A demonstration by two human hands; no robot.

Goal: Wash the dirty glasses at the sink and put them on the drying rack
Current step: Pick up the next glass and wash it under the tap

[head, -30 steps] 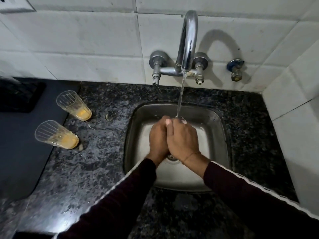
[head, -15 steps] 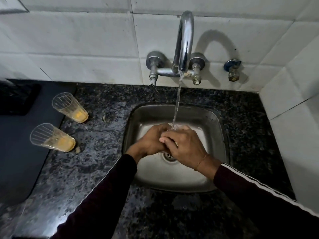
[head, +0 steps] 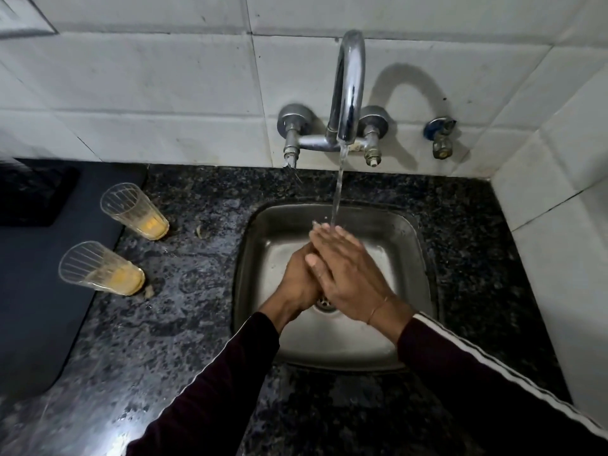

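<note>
the right hand [head: 345,274] lies flat over the left hand [head: 297,281] under the tap's stream [head: 337,195], both empty; the two dirty glasses [head: 102,269] stand well to their left. better to rinse quickly, then grip one glass low

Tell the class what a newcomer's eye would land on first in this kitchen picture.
First, the two hands, left hand and right hand, pressed together over the sink, under water running from the tap. Next, two dirty glasses with orange dregs, standing untouched on the dark counter left of the sink.
</note>
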